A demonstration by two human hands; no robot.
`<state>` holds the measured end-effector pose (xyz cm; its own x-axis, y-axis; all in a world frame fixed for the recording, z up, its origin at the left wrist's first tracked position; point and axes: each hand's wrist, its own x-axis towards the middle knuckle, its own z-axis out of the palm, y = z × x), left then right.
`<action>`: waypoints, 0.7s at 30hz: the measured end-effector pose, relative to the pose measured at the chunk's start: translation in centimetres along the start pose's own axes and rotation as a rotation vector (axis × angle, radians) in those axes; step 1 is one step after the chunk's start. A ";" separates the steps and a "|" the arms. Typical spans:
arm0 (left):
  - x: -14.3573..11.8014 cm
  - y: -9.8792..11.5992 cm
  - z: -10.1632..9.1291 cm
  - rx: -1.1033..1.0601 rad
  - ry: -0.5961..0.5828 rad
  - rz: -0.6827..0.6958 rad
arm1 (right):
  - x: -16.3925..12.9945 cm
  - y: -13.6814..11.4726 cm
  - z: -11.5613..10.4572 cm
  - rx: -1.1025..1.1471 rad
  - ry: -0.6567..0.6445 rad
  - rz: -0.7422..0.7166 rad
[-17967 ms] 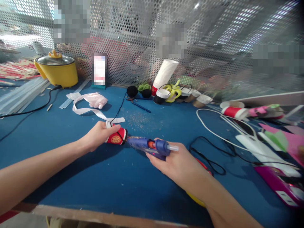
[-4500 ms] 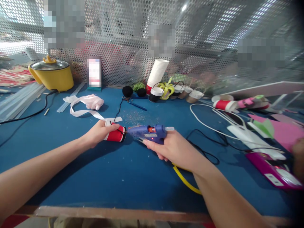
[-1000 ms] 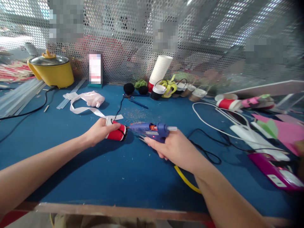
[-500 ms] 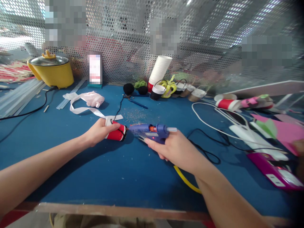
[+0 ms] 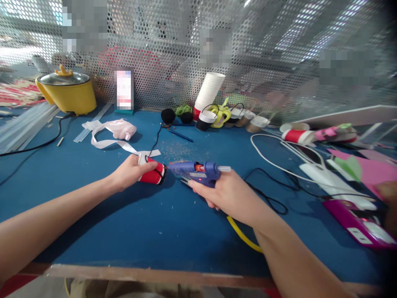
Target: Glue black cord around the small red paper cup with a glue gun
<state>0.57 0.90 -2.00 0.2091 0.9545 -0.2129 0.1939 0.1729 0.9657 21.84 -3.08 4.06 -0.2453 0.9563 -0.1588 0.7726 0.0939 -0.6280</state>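
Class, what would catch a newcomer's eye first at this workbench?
At the centre, the right hand grips a blue glue gun, its nozzle against a red paper cup that the left hand steadies on the blue table. A yellow pot stands far left.

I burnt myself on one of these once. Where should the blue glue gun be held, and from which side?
Judging by its pose, grip the glue gun at the handle under its rear, as the right hand does, coming from behind; the nozzle points left at the red cup in the left hand.
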 end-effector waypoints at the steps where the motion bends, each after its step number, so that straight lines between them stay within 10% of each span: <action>1: 0.0 0.0 0.0 -0.003 0.000 0.000 | -0.1 0.0 0.0 -0.004 -0.004 0.004; 21: 0.0 -0.2 0.0 -0.009 -0.014 0.003 | -0.1 -0.1 -0.1 -0.013 -0.015 0.023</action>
<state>0.52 0.90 -2.20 0.2233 0.9515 -0.2117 0.1847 0.1719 0.9676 21.84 -3.19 4.24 -0.2361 0.9541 -0.1844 0.7858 0.0759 -0.6138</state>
